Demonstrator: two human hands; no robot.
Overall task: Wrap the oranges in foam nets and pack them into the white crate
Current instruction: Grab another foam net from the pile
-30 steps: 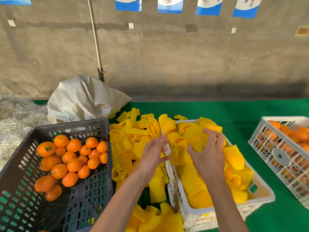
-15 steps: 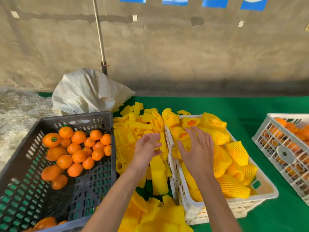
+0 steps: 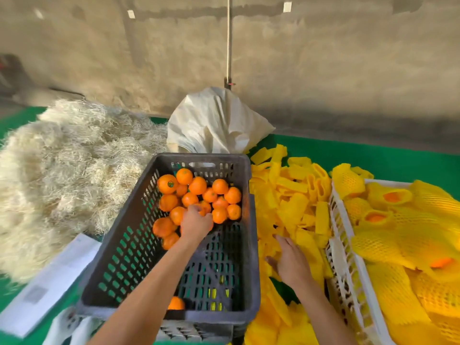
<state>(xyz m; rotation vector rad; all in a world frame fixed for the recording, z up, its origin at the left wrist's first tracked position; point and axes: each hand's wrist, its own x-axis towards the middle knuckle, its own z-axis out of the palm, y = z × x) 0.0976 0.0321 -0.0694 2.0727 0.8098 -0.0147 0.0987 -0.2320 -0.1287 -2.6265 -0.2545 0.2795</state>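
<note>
I judged the job well underway: the white crate (image 3: 348, 257) on my right already held many netted oranges, while a good cluster of bare oranges (image 3: 199, 192) waited in the dark crate (image 3: 244, 247). My left hand (image 3: 195, 224) had crossed from the net pile into that crate and curled over an orange, apparently gripping it, though blur hid the fingers. My right hand (image 3: 290, 262) had left the white crate and lay spread on the loose foam nets (image 3: 291, 202).
</note>
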